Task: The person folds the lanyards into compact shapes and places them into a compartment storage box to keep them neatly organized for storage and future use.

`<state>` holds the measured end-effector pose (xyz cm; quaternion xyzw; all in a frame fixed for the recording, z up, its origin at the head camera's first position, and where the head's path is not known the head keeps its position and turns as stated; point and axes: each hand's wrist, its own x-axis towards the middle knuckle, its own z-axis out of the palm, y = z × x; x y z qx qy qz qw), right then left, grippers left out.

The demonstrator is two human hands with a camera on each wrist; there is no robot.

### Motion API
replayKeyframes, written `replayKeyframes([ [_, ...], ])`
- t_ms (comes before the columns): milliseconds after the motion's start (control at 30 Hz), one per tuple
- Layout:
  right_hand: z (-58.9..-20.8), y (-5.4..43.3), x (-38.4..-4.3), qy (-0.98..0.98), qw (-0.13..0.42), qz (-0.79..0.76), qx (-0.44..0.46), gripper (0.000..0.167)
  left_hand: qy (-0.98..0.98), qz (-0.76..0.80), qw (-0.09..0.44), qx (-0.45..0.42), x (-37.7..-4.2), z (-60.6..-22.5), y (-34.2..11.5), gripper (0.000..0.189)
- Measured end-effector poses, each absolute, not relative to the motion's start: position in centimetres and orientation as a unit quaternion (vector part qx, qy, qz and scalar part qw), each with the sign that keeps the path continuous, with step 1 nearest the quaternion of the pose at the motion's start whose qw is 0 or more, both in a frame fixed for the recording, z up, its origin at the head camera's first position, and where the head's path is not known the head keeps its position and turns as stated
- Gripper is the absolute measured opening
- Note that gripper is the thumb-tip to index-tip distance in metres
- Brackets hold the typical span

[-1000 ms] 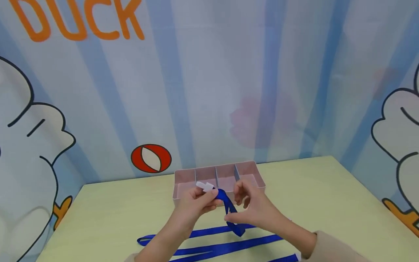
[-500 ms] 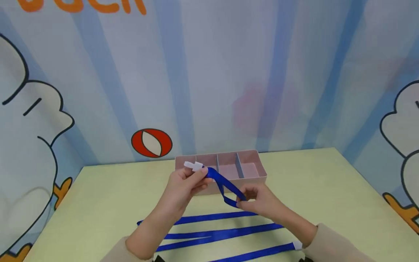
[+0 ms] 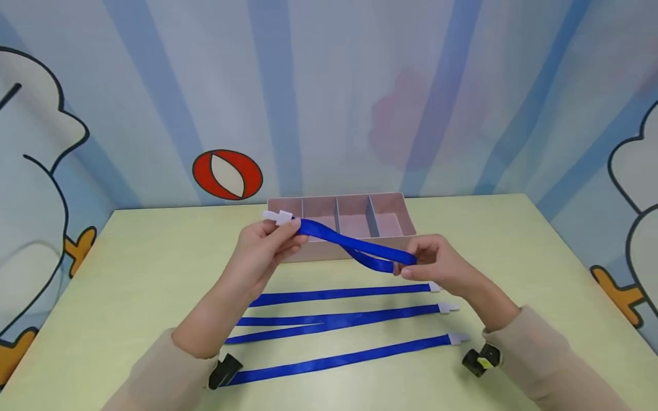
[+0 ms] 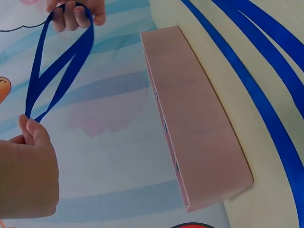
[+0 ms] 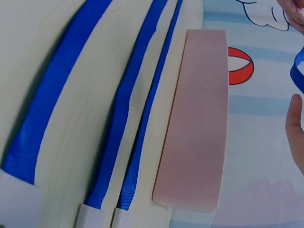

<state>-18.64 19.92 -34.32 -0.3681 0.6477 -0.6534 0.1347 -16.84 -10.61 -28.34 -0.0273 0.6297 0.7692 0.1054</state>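
Observation:
Above the table, a blue lanyard [image 3: 354,244] is stretched between both hands in a doubled loop. My left hand [image 3: 257,251] pinches its end just below the white plastic clip [image 3: 283,217], thumb on top. My right hand [image 3: 444,265] holds the far bend of the strap between thumb and curled fingers. In the left wrist view, the right hand's fingers [image 4: 71,19] sit inside the loop. Three more blue lanyards lie stretched across the table below: a back one [image 3: 349,293], a middle one [image 3: 390,313] and a front one [image 3: 339,361], their white clips towards the right.
Behind the hands stands a pink box [image 3: 354,249] with several compartments split by grey dividers, close to the printed cloth backdrop [image 3: 339,103]. A black device [image 3: 224,371] sits at the left cuff, overlapping the front lanyard; another black device [image 3: 481,359] is at the right cuff.
My right hand has closed on the hanging strap and moved right, drawing the lanyard from a bunched loop into a long one. The head view has tilted downward, showing more table.

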Motion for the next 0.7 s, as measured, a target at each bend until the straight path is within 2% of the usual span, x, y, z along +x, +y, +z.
replayKeyframes([
  [267,-34.0,21.9,-19.3,0.485,0.166,-0.718,-0.47,0.022,0.642,0.757,0.116,-0.031,-17.1,-29.8,-10.2,0.03],
  [433,-33.7,21.2,-20.3,0.415,0.182,-0.733,-0.507,0.029,0.664,0.74,0.101,-0.035,-17.1,-30.1,-11.1,0.026],
  [567,-33.3,20.6,-20.5,0.414,0.165,-0.736,-0.51,0.031,0.678,0.728,0.099,-0.024,-17.1,-30.1,-11.8,0.026],
  [700,-33.1,20.6,-20.2,0.45,0.118,-0.737,-0.489,0.036,0.685,0.721,0.099,-0.015,-17.0,-30.2,-12.4,0.026],
])
